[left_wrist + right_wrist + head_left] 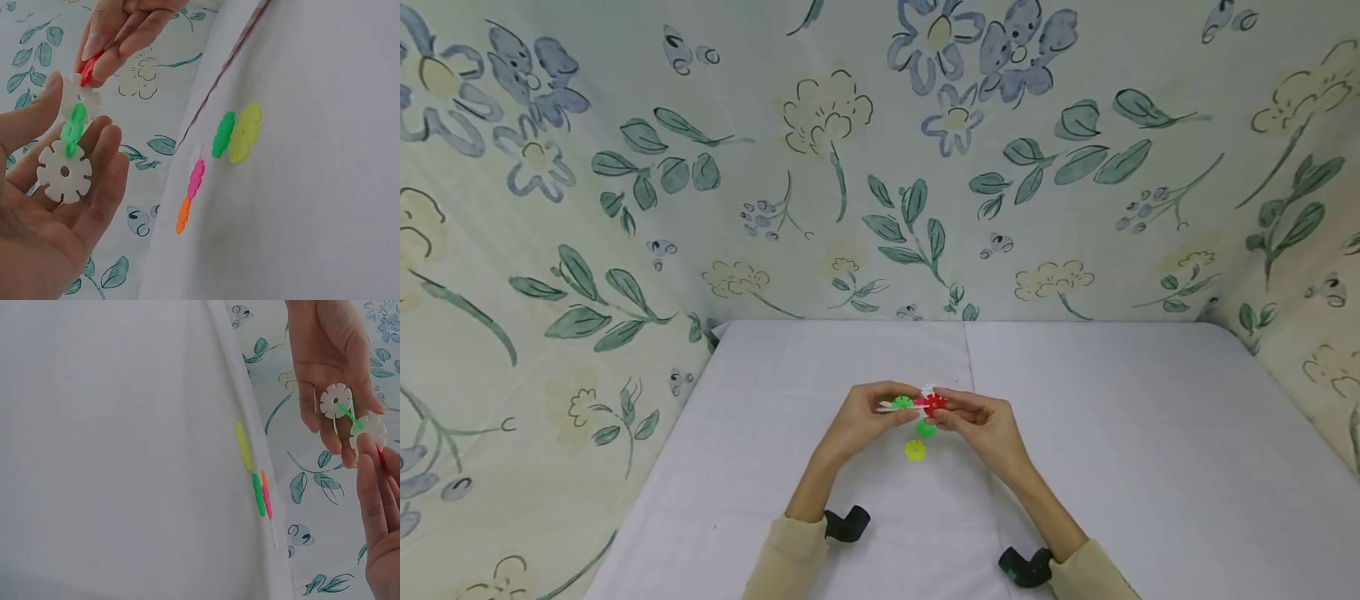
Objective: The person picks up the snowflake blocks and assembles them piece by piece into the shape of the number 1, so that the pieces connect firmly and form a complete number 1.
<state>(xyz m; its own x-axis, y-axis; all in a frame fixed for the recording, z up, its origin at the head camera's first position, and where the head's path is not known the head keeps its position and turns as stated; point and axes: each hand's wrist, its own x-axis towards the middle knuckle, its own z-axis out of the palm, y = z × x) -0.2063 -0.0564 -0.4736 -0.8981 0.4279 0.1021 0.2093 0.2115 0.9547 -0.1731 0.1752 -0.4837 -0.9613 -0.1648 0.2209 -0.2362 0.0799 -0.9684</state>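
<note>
Both hands hold a short chain of notched plastic snowflake discs above the table. At its left end a white disc (pixel 64 172) lies against the fingers of my left hand (pixel 871 414). A green disc (pixel 74 130) is slotted into that one and into a second white disc (pixel 81 99). At the chain's other end, my right hand (pixel 987 419) pinches a red disc (pixel 934 405) between thumb and fingers. The red disc meets the edge of the second white disc. Fingers partly cover it in the wrist views.
On the white tablecloth (pixel 760 433), a yellow disc (pixel 915 450) and a loose green disc (pixel 927 428) lie below the hands. Beside them are a pink disc (pixel 195 179) and an orange disc (pixel 183 216). A flowered cloth (pixel 850 208) hangs behind the table.
</note>
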